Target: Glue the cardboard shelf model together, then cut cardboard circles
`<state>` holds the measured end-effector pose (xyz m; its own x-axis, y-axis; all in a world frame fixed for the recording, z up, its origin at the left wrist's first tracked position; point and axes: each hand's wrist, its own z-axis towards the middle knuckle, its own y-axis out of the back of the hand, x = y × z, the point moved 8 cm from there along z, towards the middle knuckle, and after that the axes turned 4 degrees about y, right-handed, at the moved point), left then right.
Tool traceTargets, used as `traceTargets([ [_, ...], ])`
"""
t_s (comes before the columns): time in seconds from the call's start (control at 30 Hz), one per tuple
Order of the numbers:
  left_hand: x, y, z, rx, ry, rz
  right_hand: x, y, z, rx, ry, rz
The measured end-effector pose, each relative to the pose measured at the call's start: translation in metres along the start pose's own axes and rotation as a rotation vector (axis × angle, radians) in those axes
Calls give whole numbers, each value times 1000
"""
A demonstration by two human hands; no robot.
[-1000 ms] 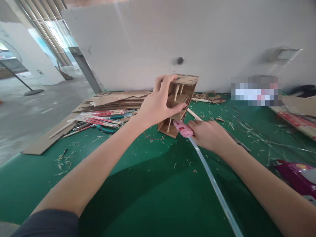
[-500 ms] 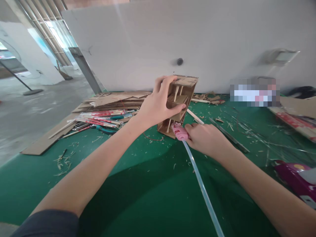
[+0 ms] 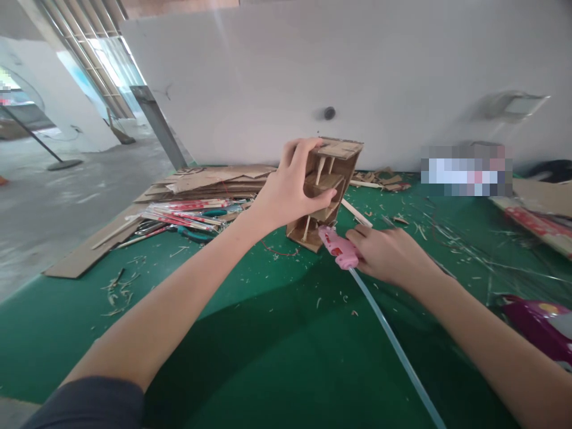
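My left hand [image 3: 290,187] grips a small cardboard box frame [image 3: 342,149] from its left side, thumb on an inner shelf and fingers over the top. The box stands tilted on the green table, its open side facing me, with thin wooden sticks [image 3: 320,170] set between its shelves. My right hand [image 3: 379,250] is closed around a pink glue gun [image 3: 337,247]. Its nozzle end is at the lower right edge of the box; whether it touches cannot be seen. A long clear glue stick [image 3: 393,342] runs out of the gun's back toward me.
Stacked cardboard sheets [image 3: 210,182] lie at the back left, before them wrapped red-and-white sticks [image 3: 183,214] and teal-handled pliers [image 3: 194,234]. A purple packet [image 3: 540,325] is on the right. Scraps litter the green table [image 3: 250,333]; a white wall [image 3: 268,77] stands behind.
My right hand has drawn the glue gun slightly right, turning it so more of its pink body shows and the glue stick's tail swings right. My left hand keeps holding the box.
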<state>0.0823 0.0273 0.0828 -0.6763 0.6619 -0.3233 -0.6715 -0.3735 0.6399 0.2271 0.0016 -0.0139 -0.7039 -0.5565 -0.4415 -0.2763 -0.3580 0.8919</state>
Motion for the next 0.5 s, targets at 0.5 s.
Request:
traceTargets([
  [0.5, -1, 0, 0, 19, 2, -13, -2, -4, -1, -59, -26, -1],
])
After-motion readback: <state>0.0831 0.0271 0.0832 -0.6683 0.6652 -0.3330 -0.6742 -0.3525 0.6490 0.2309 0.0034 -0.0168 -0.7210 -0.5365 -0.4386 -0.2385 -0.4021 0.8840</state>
